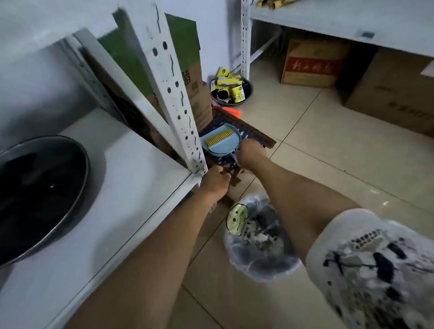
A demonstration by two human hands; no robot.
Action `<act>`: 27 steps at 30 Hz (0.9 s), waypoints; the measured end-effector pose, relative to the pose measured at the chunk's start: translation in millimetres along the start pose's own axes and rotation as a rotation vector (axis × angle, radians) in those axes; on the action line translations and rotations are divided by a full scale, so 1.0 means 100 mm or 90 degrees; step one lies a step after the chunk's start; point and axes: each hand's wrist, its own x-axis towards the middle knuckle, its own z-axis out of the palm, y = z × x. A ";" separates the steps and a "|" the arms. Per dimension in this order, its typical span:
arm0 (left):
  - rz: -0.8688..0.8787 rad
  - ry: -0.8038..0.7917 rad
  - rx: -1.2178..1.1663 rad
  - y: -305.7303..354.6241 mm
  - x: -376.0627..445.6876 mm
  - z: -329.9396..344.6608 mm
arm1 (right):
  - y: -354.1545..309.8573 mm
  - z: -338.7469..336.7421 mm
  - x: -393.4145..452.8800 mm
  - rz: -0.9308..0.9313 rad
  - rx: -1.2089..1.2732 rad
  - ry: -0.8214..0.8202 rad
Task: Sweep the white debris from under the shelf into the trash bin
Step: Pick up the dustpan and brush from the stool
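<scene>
A light blue dustpan [218, 139] with a yellow comb strip lies on a dark patterned mat [246, 133] at the foot of the white shelf post [169, 84]. My right hand [252, 153] is closed on the dustpan's handle. My left hand [215, 180] is curled at the shelf's corner, just below the dustpan; what it holds is hidden, though dark bristle-like shapes show beside it. White specks dot the mat near the dustpan. The trash bin [260, 237], lined with clear plastic, stands on the floor under my right forearm.
A black pan [32, 197] sits on the white shelf board [125, 210] at left. Cardboard boxes [313, 62] stand under the far shelf. A bowl of yellow packets [231, 89] rests on the tiled floor [334, 156]. A green-topped carton [189, 72] leans behind the post.
</scene>
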 end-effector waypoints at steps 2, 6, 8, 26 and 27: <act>0.003 0.024 -0.055 -0.09 0.14 0.15 | 0.06 0.15 0.10 -0.003 0.002 0.015; -0.001 0.040 -0.185 -0.21 0.42 0.41 | 0.16 0.42 0.30 0.032 0.026 0.046; 0.010 0.060 -0.217 -0.25 0.61 0.50 | 0.22 0.50 0.39 0.050 0.028 0.062; 0.028 0.234 -0.121 0.04 0.97 0.87 | 0.37 0.53 0.68 -0.102 -0.072 0.044; 0.028 0.236 -0.125 0.03 0.97 0.88 | 0.37 0.51 0.66 -0.110 -0.083 0.046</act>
